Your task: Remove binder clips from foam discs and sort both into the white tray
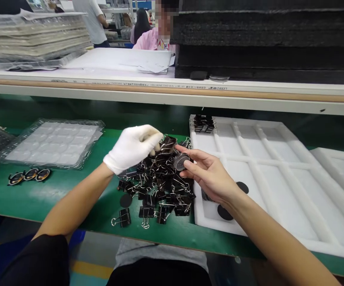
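1. Plastic tray (pixel 53 143) lies at the left of the green bench (pixel 70 190), three round pieces (pixel 30 174) just in front of it.
2. Gloved left hand (pixel 133 147) pinches a black clip (pixel 167 143) above the clip pile (pixel 157 186).
3. Bare right hand (pixel 209 174), fingers curled, grips a dark disc (pixel 180 161) beside that clip.
4. White foam tray (pixel 279 174) sits at right, more discs (pixel 225 212) in its near corner.

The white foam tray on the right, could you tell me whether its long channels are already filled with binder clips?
No, the white foam tray holds only a few binder clips in its far left corner; the long channels lie bare.
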### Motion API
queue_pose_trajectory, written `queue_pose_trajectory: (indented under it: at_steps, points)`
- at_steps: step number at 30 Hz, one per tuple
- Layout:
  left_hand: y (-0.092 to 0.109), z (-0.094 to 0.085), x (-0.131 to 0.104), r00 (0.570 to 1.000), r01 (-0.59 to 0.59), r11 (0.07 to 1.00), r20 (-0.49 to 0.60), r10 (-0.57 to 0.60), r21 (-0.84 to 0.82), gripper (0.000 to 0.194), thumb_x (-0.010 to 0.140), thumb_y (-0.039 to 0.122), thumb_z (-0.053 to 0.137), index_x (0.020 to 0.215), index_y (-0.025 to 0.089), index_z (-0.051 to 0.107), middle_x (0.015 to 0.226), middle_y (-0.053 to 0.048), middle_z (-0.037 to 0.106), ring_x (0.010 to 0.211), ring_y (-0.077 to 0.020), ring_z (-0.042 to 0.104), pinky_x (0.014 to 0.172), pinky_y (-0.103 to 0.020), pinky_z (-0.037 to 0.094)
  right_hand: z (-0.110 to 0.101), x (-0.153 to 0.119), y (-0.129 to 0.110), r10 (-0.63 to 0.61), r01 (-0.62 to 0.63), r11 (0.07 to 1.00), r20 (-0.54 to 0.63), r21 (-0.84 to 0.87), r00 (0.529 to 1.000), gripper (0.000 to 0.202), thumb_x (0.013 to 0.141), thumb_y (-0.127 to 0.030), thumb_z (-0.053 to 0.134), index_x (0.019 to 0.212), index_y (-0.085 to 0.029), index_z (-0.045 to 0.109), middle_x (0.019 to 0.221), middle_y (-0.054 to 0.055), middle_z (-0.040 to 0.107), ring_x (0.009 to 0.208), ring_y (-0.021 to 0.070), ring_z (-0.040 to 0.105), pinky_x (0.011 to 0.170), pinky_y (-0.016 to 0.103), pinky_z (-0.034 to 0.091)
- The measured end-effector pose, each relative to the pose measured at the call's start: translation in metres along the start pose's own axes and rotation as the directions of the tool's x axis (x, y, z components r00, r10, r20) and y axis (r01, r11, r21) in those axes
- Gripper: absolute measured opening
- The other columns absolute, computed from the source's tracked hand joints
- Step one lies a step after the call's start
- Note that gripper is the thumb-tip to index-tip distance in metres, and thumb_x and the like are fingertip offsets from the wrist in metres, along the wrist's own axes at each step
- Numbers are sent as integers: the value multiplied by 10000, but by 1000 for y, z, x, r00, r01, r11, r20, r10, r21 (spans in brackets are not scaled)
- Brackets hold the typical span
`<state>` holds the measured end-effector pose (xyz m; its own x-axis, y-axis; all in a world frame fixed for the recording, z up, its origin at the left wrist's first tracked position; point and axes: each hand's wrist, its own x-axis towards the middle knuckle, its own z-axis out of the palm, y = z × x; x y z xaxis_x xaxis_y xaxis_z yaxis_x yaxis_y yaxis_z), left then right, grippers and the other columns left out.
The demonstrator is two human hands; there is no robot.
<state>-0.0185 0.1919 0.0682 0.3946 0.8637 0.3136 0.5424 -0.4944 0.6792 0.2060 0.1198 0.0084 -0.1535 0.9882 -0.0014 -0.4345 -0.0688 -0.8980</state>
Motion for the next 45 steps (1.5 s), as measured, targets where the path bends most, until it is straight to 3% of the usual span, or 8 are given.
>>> queue_pose_trajectory:
  at_steps: [3,6,11,19,22,25,29,45]
  points:
    - [0,3,-6,989,87,974,138,-59,-208,357,998,502,568,913,166,653,794,5,728,546,-87,616,564,-225,477,8,12,2,-61,66,996,71,-62,996,271,768,-299,931,1009,-257,814,1137,44,750,774,102,714,666,213,651]
    - [-5,3,-9,984,-8,999,180,17,-52,551,1049,576,379,738,173,589,670,12,654,543,-78,539,591,-238,428,10,19,7,-79,90,989,88,-117,993,250,800,-296,911,1024,-251,809,967,19,750,700,91,716,668,198,638]
    - [-7,4,-11,973,94,974,190,-134,206,626,906,721,545,600,178,493,542,32,500,539,-93,430,530,-273,297,5,18,18,-66,84,978,98,-192,993,220,878,-344,850,1068,-256,784,966,6,740,671,88,722,683,203,618]
    - [-11,2,-3,940,227,973,250,-230,44,497,921,674,582,835,191,659,673,27,673,615,-122,617,582,-264,415,2,20,29,-249,202,938,-144,-281,958,275,939,-432,774,1158,-270,739,1215,42,722,889,128,714,751,263,640]
    - [-14,3,-2,943,220,976,259,-211,-4,496,918,674,600,908,184,676,747,5,741,657,-144,685,622,-269,464,1,22,27,-183,141,973,-242,-182,953,355,856,-438,850,1122,-239,728,1142,47,744,986,161,713,870,315,662]
    - [-14,6,0,929,214,976,315,-195,-26,469,923,652,616,926,186,664,791,0,770,712,-152,726,663,-264,503,-2,23,24,-141,103,982,-250,-158,958,466,759,-393,923,1139,-217,718,1148,61,752,1025,185,714,939,363,660]
    - [-17,9,0,910,203,978,378,-171,-47,463,935,650,616,949,188,650,804,1,786,756,-155,755,685,-266,531,-8,23,20,-271,206,940,-228,-272,935,414,792,-385,894,1138,-235,723,1114,52,755,995,193,712,858,376,675]
    - [-30,26,-5,985,-79,995,156,68,63,320,921,482,729,1048,191,691,796,47,785,804,-150,724,803,-277,496,-20,22,8,-446,341,742,-45,-577,894,175,844,-231,817,1009,-253,762,1004,28,759,922,194,733,913,403,658]
